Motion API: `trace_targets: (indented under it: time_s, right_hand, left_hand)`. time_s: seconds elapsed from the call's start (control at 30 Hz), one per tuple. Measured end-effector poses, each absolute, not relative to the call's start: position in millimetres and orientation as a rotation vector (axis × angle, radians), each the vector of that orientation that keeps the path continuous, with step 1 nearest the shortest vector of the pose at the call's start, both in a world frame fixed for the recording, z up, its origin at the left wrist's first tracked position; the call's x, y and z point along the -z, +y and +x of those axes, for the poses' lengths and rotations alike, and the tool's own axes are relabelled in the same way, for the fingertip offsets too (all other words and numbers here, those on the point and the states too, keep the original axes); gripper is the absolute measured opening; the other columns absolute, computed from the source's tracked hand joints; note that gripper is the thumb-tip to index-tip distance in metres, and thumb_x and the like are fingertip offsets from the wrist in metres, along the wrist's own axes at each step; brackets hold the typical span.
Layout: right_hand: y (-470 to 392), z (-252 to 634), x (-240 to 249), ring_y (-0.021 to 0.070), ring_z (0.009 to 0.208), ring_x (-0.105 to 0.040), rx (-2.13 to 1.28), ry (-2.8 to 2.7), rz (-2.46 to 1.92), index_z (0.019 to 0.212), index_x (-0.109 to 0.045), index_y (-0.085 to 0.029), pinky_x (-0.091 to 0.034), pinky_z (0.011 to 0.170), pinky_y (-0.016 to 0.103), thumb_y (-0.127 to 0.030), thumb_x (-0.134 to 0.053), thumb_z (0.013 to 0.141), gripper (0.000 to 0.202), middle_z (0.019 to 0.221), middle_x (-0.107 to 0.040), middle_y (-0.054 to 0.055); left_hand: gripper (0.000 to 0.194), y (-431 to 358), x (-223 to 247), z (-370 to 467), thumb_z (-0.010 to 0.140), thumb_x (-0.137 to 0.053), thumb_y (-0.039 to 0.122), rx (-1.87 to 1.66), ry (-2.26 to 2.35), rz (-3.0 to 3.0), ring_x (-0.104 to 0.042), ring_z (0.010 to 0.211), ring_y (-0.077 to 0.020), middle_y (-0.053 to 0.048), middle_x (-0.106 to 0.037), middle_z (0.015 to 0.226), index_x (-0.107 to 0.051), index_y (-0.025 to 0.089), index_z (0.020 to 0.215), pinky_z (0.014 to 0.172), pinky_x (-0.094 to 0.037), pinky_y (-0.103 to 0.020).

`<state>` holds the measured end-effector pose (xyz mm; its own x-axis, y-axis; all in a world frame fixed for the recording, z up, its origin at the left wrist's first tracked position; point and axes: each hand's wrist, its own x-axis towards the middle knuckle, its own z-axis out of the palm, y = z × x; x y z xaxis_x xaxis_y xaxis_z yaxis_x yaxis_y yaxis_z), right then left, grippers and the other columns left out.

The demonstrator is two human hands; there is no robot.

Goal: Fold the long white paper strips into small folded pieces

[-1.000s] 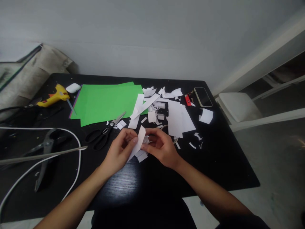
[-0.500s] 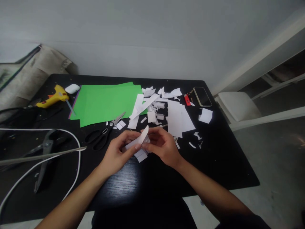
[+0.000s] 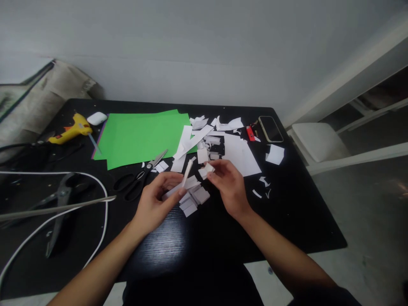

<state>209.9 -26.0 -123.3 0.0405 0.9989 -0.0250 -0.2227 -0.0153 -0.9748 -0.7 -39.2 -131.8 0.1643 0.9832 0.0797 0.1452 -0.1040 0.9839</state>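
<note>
- One head-worn camera looks forward and down, close above a black table [image 3: 296, 216].
- Grey wall [image 3: 204, 51] at 12 o'clock, wearer's lap [image 3: 191, 289] at 6.
- Nearby, left hand [image 3: 159, 197] at 8, right hand [image 3: 232, 189] around 4.

The black bench [image 3: 270, 229] carried green sheets [image 3: 143, 136], dark-handled scissors [image 3: 137, 182], a yellow glue gun [image 3: 76, 128] – and, further right, white paper scraps [image 3: 231, 124] and a phone [image 3: 270, 128]

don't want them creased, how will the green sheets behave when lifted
The green sheets look thin and broad, so probably light and floppy. Their edges are offset, so they may slide apart. White strips overlapping them could shift.
</note>
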Motion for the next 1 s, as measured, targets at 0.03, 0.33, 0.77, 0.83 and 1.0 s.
trace_targets:
  time_s: [0.03,0.33,0.77,0.83,1.0]
  right_hand:
    - [-24,211,125,0.0224,0.106,-0.070,-1.242,-0.992,-1.093,0.104,-0.068,-0.026,-0.059,0.097,0.040,-0.034,-0.083,0.082,0.029,0.113,-0.073,0.004]
    - [-22,212,140,0.0281,0.136,-0.057,-0.928,-1.399,-1.184,0.103,-0.070,-0.025,-0.044,0.119,0.050,-0.023,-0.075,0.088,0.016,0.140,-0.064,0.010]
    - [-39,196,136,0.0181,0.082,-0.075,-1.319,-1.217,-1.109,0.091,-0.075,-0.021,-0.062,0.080,0.033,-0.032,-0.080,0.086,0.014,0.087,-0.077,0.003]
    - [-39,197,134,0.0172,0.080,-0.074,-1.303,-1.217,-1.108,0.087,-0.076,-0.022,-0.061,0.080,0.032,-0.031,-0.081,0.085,0.010,0.085,-0.077,0.002]
    - [-40,197,129,0.0173,0.078,-0.073,-1.360,-1.206,-1.102,0.085,-0.077,-0.022,-0.061,0.077,0.032,-0.031,-0.086,0.080,0.013,0.082,-0.076,0.001]
  left_hand:
    - [0.024,-39,132,0,0.090,-0.077,0.032,-1.095,1.146,1.447,-0.072,0.089,-0.0170,-0.005,-0.076,0.102,-0.070,0.020,0.110,0.082,-0.059,-0.030]
    - [0.017,-41,134,-1,0.089,-0.078,0.030,-1.155,1.168,1.443,-0.070,0.086,-0.0159,-0.002,-0.074,0.097,-0.069,0.022,0.102,0.079,-0.057,-0.028]
    - [0.016,-42,138,1,0.090,-0.077,0.017,-1.266,1.162,2.015,-0.070,0.097,-0.0170,-0.004,-0.073,0.103,-0.068,0.020,0.102,0.087,-0.057,-0.029]
    - [0.010,-44,139,0,0.092,-0.073,0.016,-1.241,1.185,1.958,-0.071,0.088,-0.0144,-0.002,-0.073,0.096,-0.067,0.020,0.100,0.081,-0.057,-0.026]
    - [0.013,-46,143,0,0.092,-0.073,0.017,-1.294,1.285,1.799,-0.071,0.078,-0.0116,0.000,-0.074,0.091,-0.068,0.020,0.103,0.072,-0.059,-0.021]
